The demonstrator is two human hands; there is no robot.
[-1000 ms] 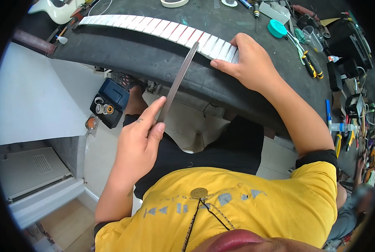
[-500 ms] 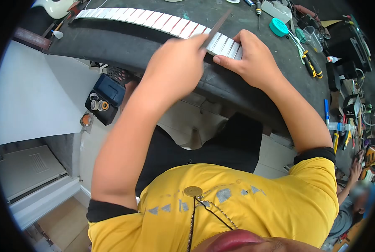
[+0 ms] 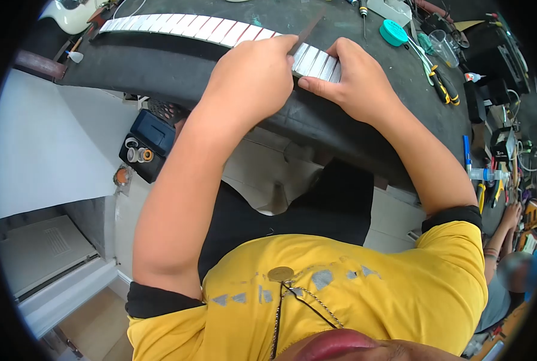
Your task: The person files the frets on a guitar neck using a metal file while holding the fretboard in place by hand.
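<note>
A long guitar neck (image 3: 187,25) lies across the bench, its face covered in white tape segments with thin lines between them. My left hand (image 3: 250,75) is closed around a thin, dark, flat file (image 3: 308,32), which slants across the neck near its right end. The file's near end is hidden in my fingers. My right hand (image 3: 359,78) is closed on the right end of the neck, thumb along the near edge and fingers at the far side. Between my hands, several silvery segments of the neck show.
The dark bench (image 3: 340,129) holds a teal round container (image 3: 393,32), yellow-black pliers (image 3: 444,87), a screwdriver (image 3: 364,12) and a clear cup (image 3: 443,48). A black case (image 3: 148,141) with rolls sits lower left. Another person's arm (image 3: 502,234) is at far right.
My left hand has moved slightly left and up with the file along the neck. My right hand keeps its hold on the neck's end. The whole view has shifted a little.
</note>
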